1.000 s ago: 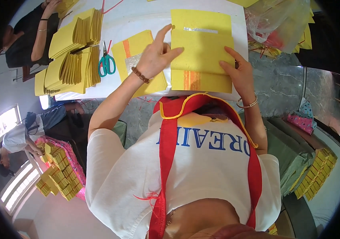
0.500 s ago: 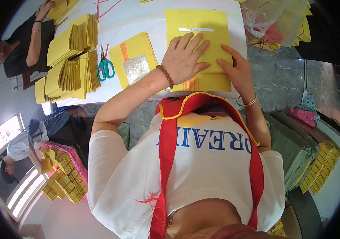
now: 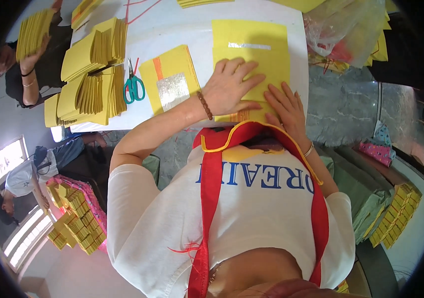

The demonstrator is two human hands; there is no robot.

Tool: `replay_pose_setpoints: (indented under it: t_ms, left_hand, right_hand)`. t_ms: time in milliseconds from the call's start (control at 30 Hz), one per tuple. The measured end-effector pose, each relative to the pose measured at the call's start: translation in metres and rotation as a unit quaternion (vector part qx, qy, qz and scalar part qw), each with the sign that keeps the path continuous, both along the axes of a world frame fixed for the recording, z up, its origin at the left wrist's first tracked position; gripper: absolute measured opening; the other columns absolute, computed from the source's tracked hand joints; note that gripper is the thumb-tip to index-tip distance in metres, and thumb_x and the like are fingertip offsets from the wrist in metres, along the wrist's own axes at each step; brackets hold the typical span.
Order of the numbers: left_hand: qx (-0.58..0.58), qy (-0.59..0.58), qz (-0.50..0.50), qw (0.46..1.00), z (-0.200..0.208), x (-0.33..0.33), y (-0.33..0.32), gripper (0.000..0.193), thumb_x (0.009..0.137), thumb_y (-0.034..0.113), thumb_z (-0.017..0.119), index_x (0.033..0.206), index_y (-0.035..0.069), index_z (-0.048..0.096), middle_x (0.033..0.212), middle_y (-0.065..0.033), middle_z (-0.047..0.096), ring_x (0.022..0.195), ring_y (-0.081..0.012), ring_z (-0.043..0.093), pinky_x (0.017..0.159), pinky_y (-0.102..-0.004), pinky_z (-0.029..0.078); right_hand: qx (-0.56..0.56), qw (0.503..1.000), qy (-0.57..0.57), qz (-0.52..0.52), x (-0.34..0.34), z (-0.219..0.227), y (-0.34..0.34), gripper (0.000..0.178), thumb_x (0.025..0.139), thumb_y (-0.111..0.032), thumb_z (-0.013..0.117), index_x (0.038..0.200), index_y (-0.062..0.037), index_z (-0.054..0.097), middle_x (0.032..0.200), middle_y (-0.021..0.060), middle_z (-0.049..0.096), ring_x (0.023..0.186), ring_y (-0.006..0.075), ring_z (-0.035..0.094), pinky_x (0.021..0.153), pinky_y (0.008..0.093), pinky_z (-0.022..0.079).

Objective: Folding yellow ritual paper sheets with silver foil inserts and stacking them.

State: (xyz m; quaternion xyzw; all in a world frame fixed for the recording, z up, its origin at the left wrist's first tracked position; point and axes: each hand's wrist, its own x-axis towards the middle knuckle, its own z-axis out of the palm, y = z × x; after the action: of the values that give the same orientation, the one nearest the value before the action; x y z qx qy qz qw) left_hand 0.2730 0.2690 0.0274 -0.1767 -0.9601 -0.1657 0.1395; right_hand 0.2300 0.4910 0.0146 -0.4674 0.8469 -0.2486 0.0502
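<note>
I observe two hands on one yellow paper piece [image 3: 274,59], at the near edge of the white table [image 3: 167,30]. Left hand [image 3: 232,89]: unclenched, fingers spread over the paper. Right hand [image 3: 289,109]: unclenched, fingers extended on its right side. Leftward I count one paper pile [image 3: 174,64], one pair of scissors [image 3: 133,79] and at least two fanned stacks [image 3: 80,57]. One co-worker's hand [image 3: 30,58] grips one yellow bundle [image 3: 34,32].

Sheet [image 3: 274,62] yellow, silver strip [image 3: 249,46], orange stripes [image 3: 242,116]. Scissors [image 3: 133,83] teal-handled. Surface [image 3: 160,32] white. Apron [image 3: 210,198] red, yellow trim [image 3: 251,121]. Floor [image 3: 340,107] grey, veined.
</note>
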Motion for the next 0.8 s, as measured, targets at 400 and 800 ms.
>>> replay_pose_setpoints:
  t_ms: [400,800]
  left_hand:
    - [-0.110,-0.019,-0.042,0.993,0.013,-0.017,-0.014,0.042,0.073,0.016,0.057,0.111,-0.002,0.054,0.101,-0.0129,0.060,0.081,-0.0212,0.057,0.069,-0.0301,0.047]
    - [-0.015,0.112,0.147,0.983,0.001,-0.171,-0.187,0.036,0.082,0.008,0.053,0.118,0.014,0.054,0.092,-0.0083,0.063,0.086,-0.0292,0.055,0.073,-0.0395,0.044]
  right_hand:
    - [-0.423,0.794,-0.385,-0.204,-0.026,-0.009,0.005,0.048,0.098,-0.034,0.031,0.128,0.0014,0.042,0.118,0.0167,0.055,0.113,0.0231,0.050,0.099,0.0361,0.035]
    - [-0.244,0.929,-0.208,-0.183,-0.012,-0.013,-0.013,0.028,0.080,-0.006,0.059,0.108,-0.0047,0.060,0.115,0.0149,0.056,0.116,0.0291,0.048,0.096,0.0365,0.038]
